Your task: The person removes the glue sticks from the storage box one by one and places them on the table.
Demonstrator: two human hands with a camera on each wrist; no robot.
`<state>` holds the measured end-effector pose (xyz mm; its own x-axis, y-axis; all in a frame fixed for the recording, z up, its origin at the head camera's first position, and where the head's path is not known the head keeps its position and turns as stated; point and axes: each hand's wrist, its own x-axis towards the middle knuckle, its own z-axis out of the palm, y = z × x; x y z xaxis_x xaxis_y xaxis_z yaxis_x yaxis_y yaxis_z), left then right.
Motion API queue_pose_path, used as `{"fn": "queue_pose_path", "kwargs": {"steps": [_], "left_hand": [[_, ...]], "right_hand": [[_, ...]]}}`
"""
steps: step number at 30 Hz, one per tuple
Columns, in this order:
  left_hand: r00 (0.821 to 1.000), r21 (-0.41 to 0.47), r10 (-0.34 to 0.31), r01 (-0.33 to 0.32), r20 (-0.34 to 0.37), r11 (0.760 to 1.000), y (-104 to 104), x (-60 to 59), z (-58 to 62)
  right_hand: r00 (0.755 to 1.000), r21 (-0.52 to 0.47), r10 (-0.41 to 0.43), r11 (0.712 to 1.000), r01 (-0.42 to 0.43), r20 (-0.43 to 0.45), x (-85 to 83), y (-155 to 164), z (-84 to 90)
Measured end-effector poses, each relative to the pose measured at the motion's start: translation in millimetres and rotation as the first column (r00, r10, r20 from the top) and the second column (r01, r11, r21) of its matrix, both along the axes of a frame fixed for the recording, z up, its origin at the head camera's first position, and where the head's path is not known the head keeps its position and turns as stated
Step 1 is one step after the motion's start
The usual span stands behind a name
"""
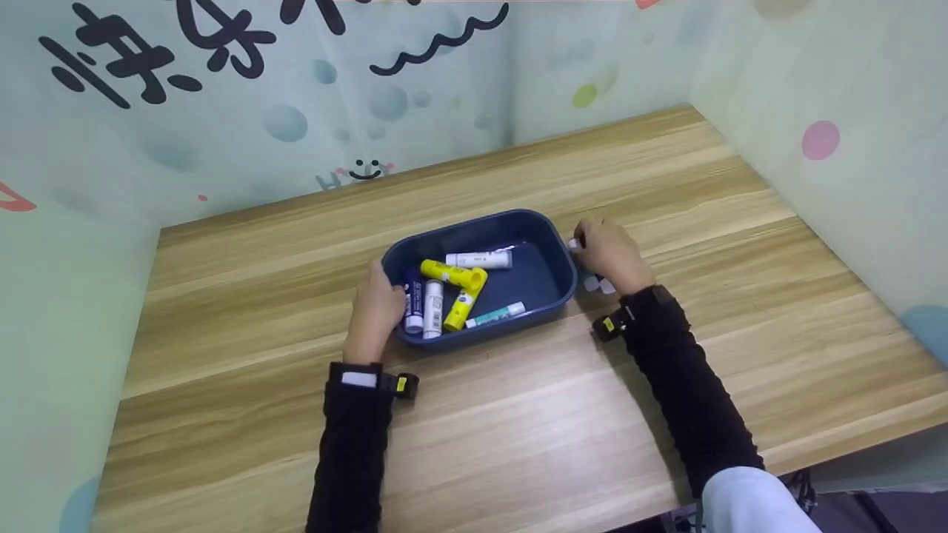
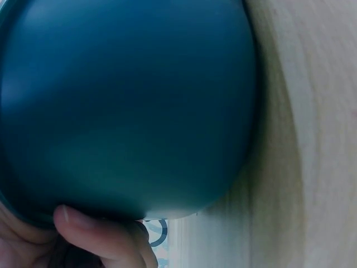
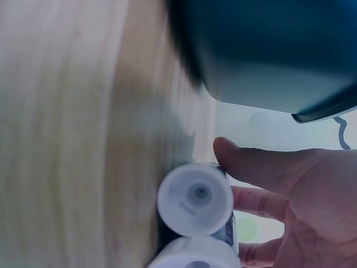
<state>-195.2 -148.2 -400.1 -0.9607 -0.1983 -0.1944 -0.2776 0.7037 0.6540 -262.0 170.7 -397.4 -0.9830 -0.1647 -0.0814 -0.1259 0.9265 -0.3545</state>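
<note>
Two white-capped cylindrical plastic tubes: the first [image 3: 195, 199] is right at the right hand [image 1: 613, 252]'s thumb and fingers, the second [image 3: 181, 255] touches it on the far side from the bin. Right hand: thumb on the bin side of the first tube, fingers on the other; can't tell if it's pinched yet.

Immediately left of that hand: dark-blue rounded plastic bin [image 1: 529, 275]. Its right wall stands between hand and interior, so the rim is in the way. Left hand [image 1: 374, 307] pinches the bin's left rim.

In the bin, nearest the left hand: dark-blue tube with white cap [image 1: 413, 300], then a white printed tube [image 1: 433, 311]. Further right of that hand: two yellow tubes [image 1: 463, 292], one overlapping the other, a white tube [image 1: 478, 260] beyond them, and a slim teal-and-white tube [image 1: 496, 314] by the front wall.

Under everything: wood-grain table [image 1: 518, 414]. Beyond both hands: pale printed wall [image 1: 459, 148].

Only head view shows the bin contents. Right wrist adds the tubes' recessed round ends; left wrist adds a fingertip against the bin's outside, near the rim.
</note>
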Motion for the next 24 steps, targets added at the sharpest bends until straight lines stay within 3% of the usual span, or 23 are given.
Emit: {"fn": "queue_pose_path", "kwargs": {"steps": [11,17,24], "left_hand": [[1.0,-0.008,-0.003,0.003,-0.009,1.0,0,1.1,0.1],[1.0,0.003,-0.002,0.002,-0.004,1.0,0,0.6,0.6],[1.0,-0.01,-0.007,0.007,-0.019,1.0,-1,0.6,-0.2]], "right_hand": [[0.997,0.015,-0.037,0.999,0.036,0.063,2.0,-3,7.5],[0.999,0.01,-0.023,1.0,0.024,-0.044,4.6,-8,18.1],[0.982,-0.173,0.035,0.983,-0.067,-0.183,14.2,-21,35.5]]}}
